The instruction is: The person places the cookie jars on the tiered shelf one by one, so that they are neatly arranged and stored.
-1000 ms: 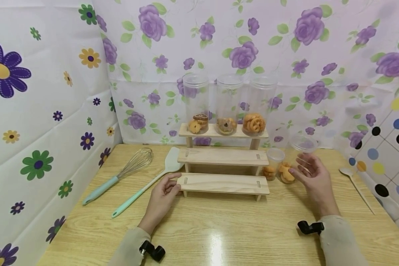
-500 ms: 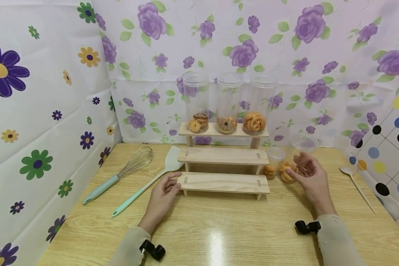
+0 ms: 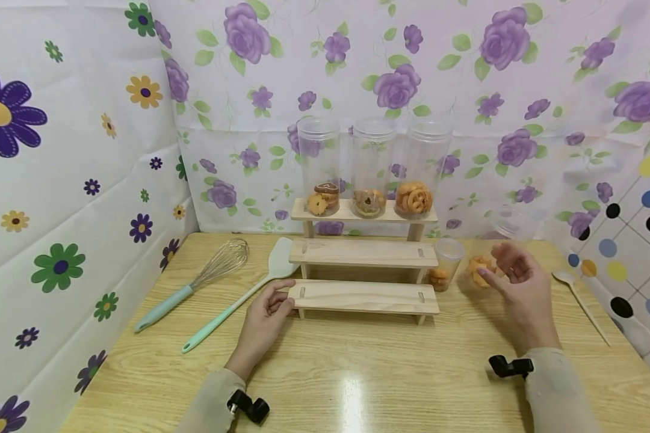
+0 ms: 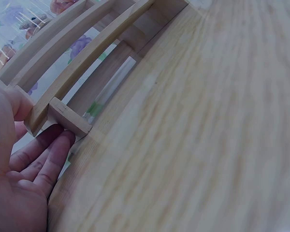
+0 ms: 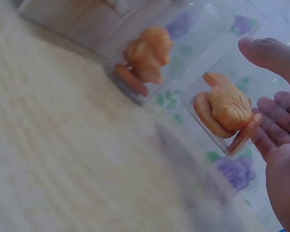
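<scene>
Rose-printed cloth (image 3: 395, 90) backs a glossy wood-grain table (image 3: 395, 373) catching light.

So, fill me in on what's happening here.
A person's left hand holds the left end of a wooden stand's lowest shelf. The right hand grips a clear cookie jar, seemingly just above the table. Another jar stands between it and the stand, and three tall jars stand on the top shelf.

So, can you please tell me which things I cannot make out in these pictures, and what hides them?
Head view: part of the held jar, covered by the right hand.
Head view: both sleeves, cut off by the bottom edge.
Left wrist view: the tall jars, cut off by the frame edges.
Right wrist view: the exact number of cookies in the held jar; they overlap.
</scene>
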`<state>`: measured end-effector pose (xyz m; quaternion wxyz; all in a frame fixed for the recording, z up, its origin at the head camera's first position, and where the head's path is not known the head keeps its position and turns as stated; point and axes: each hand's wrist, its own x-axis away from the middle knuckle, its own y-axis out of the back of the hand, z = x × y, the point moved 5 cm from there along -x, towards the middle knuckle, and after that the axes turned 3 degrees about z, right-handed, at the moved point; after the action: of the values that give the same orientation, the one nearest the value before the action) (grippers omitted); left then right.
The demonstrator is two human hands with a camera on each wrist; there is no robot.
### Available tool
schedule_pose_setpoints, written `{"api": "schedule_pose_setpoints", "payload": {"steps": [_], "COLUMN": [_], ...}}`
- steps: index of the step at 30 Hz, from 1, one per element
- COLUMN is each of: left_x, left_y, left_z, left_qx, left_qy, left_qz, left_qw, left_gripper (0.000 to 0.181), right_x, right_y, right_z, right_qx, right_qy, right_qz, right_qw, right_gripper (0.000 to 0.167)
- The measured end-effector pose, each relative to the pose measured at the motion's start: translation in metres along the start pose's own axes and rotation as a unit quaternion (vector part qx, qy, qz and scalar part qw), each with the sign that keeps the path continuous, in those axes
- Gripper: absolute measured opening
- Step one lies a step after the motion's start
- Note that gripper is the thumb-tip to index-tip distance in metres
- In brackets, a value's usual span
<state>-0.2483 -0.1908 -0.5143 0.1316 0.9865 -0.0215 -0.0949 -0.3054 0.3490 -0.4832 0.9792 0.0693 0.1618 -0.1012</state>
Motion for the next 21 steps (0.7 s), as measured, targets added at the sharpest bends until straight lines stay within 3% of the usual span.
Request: {"api": "schedule_pose_setpoints", "payload": {"steps": [8, 13, 21], "left_x": [-0.001, 0.0, 0.0], "left_y": [0.0, 0.0, 0.0], "left_z": [0.001, 0.0, -0.001], "left_qx": [0.004, 0.006, 0.009], "left_qy": [0.001, 0.004, 0.003], "left_qz": [0.003, 0.003, 0.002], "left_qw": [1.0, 1.0, 1.0], "left_gripper": [0.036, 0.036, 0.036], "right_x": [-0.003, -0.001, 0.003], "right_y": [0.008, 0.006, -0.003], "right_z": [0.037, 0.065, 0.098], "right_qx": [-0.019, -0.064, -0.133], "right_qy": [0.047, 0.082, 0.123], "right_qz": [-0.018, -0.025, 0.01], "right_qw": [0.9985, 0.9942, 0.9834], "right_gripper": [0.054, 0.056, 0.07]}}
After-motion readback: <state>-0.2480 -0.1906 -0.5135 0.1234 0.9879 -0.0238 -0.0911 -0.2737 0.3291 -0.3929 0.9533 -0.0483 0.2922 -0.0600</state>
